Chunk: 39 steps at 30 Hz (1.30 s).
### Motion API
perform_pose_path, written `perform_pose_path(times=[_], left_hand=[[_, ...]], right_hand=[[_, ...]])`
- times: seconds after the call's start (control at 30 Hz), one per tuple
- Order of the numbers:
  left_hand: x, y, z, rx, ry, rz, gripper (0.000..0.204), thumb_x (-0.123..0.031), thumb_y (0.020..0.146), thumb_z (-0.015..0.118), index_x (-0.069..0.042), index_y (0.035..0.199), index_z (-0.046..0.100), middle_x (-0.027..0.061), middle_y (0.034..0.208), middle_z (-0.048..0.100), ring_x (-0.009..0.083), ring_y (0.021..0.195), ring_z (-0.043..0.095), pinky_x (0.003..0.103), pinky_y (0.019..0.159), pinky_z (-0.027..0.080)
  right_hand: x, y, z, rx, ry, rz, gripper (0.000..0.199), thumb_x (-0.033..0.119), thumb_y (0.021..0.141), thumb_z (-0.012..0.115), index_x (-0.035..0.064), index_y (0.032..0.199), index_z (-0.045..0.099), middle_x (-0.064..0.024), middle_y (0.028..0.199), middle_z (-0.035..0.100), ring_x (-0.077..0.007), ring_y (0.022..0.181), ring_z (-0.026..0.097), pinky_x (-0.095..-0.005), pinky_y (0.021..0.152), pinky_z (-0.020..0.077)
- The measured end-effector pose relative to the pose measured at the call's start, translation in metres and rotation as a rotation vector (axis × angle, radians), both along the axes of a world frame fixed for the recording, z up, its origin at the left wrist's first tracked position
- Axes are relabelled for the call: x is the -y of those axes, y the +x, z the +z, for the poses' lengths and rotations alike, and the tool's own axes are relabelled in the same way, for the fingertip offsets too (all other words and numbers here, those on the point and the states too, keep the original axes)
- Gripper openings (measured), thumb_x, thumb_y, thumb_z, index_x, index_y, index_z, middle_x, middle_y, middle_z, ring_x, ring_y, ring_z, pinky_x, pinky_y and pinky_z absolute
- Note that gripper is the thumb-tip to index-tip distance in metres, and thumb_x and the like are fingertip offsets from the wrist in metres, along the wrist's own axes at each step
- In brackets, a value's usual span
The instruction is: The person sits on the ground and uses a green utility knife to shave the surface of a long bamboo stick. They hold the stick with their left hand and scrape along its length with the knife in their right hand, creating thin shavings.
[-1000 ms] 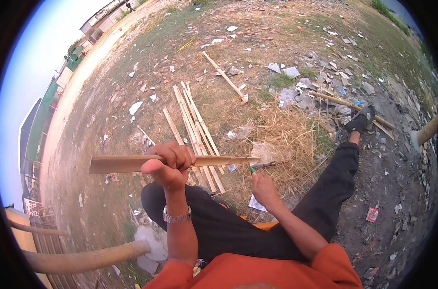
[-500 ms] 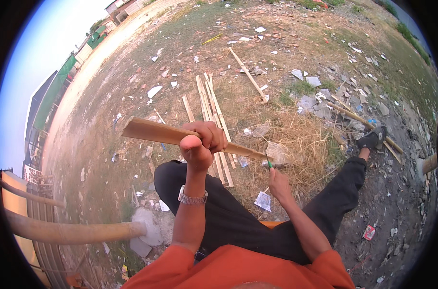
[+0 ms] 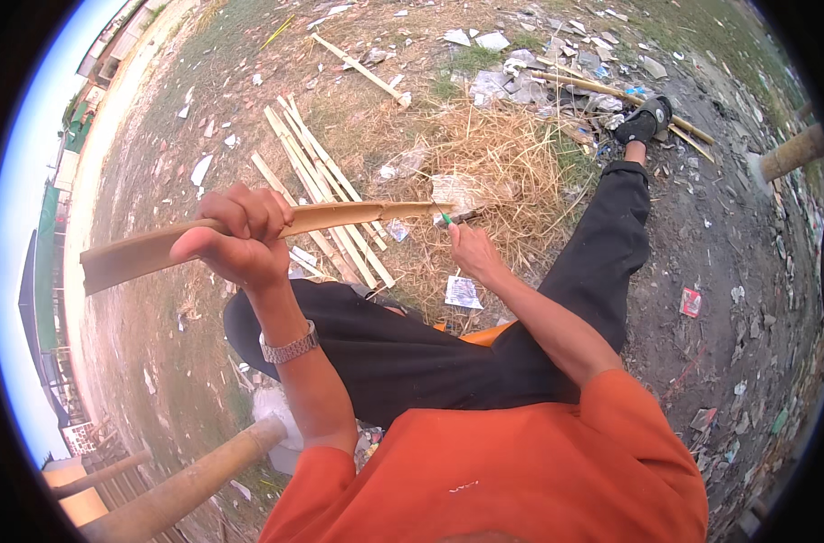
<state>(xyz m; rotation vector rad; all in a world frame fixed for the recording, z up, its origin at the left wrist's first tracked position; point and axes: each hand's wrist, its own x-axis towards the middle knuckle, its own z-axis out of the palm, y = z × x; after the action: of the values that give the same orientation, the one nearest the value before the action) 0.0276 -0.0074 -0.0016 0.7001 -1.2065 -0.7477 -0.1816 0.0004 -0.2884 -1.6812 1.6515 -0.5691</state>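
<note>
My left hand [image 3: 249, 237] is wrapped round a split bamboo strip [image 3: 340, 214], wide and curved at its left end and narrowing toward the right. The strip slants slightly upward to the right, over my bent left leg. In my right hand [image 3: 474, 251] is a small green-handled knife [image 3: 445, 219], its thin blade at the strip's narrow right end. Whether the blade touches the bamboo is too small to tell. Under that end lies a pale flat block [image 3: 457, 190].
Several cut bamboo strips [image 3: 326, 176] lie on the ground beyond my left hand. Dry straw [image 3: 512, 163] spreads ahead of my right hand. Another bamboo piece [image 3: 362, 70] lies farther off. Bamboo posts [image 3: 190, 475] stand at both sides, with rubble [image 3: 521, 77] at the back.
My view has shifted, so the surroundings sit farther left and higher. The strip's wide left end has dropped, making it slant upward to the right. Both hands keep their holds.
</note>
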Motion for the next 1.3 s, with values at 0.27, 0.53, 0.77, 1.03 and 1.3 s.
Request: perform_pose_path(times=[0.27, 0.53, 0.77, 1.03, 1.3], left_hand=[[0.005, 0.008, -0.001, -0.038, 0.025, 0.097, 0.067, -0.078, 0.074, 0.031, -0.014, 0.058, 0.024, -0.0039, 0.049, 0.017, 0.0087, 0.040, 0.015, 0.026, 0.041, 0.020], [0.004, -0.006, 0.004, 0.070, -0.019, 0.069, 0.067, -0.079, 0.072, 0.031, -0.014, 0.057, 0.022, -0.0038, 0.049, 0.017, 0.0088, 0.040, 0.016, 0.025, 0.041, 0.022], [0.003, 0.022, -0.005, 0.016, 0.004, 0.053, 0.068, -0.082, 0.069, 0.031, -0.015, 0.057, 0.022, -0.0039, 0.048, 0.017, 0.0093, 0.039, 0.018, 0.026, 0.041, 0.026], [0.013, 0.029, -0.008, -0.031, -0.104, -0.428, 0.069, -0.083, 0.067, 0.035, -0.016, 0.056, 0.024, -0.0043, 0.046, 0.020, 0.0090, 0.037, 0.020, 0.025, 0.043, 0.027], [0.011, 0.016, -0.007, -0.007, -0.121, -0.476, 0.067, -0.079, 0.069, 0.039, -0.015, 0.056, 0.025, -0.0046, 0.046, 0.021, 0.0079, 0.035, 0.024, 0.024, 0.037, 0.026]], right_hand=[[0.004, 0.000, 0.005, -0.054, 0.005, 0.014, 0.046, 0.032, 0.096, 0.033, -0.0052, 0.087, 0.057, -0.0284, 0.077, 0.060, -0.0447, 0.077, 0.060, -0.0492, 0.068, 0.0498], [-0.001, -0.048, -0.079, -0.343, 0.176, 0.107, 0.038, 0.023, 0.094, 0.033, -0.0017, 0.092, 0.061, -0.0231, 0.088, 0.064, -0.0367, 0.081, 0.064, -0.0470, 0.070, 0.0519], [0.014, -0.035, 0.026, -0.005, 0.294, -0.074, 0.047, 0.038, 0.094, 0.035, 0.0003, 0.088, 0.062, -0.0205, 0.082, 0.064, -0.0377, 0.078, 0.062, -0.0490, 0.075, 0.0463], [-0.003, -0.007, 0.016, 0.167, 0.373, -0.100, 0.074, 0.049, 0.096, 0.019, -0.0073, 0.065, 0.057, -0.0306, 0.071, 0.058, -0.0444, 0.075, 0.058, -0.0508, 0.075, 0.0440], [-0.002, -0.008, -0.004, 0.145, 0.353, -0.124, 0.078, 0.050, 0.096, 0.019, -0.0110, 0.069, 0.061, -0.0333, 0.071, 0.058, -0.0470, 0.075, 0.059, -0.0513, 0.077, 0.0446]])
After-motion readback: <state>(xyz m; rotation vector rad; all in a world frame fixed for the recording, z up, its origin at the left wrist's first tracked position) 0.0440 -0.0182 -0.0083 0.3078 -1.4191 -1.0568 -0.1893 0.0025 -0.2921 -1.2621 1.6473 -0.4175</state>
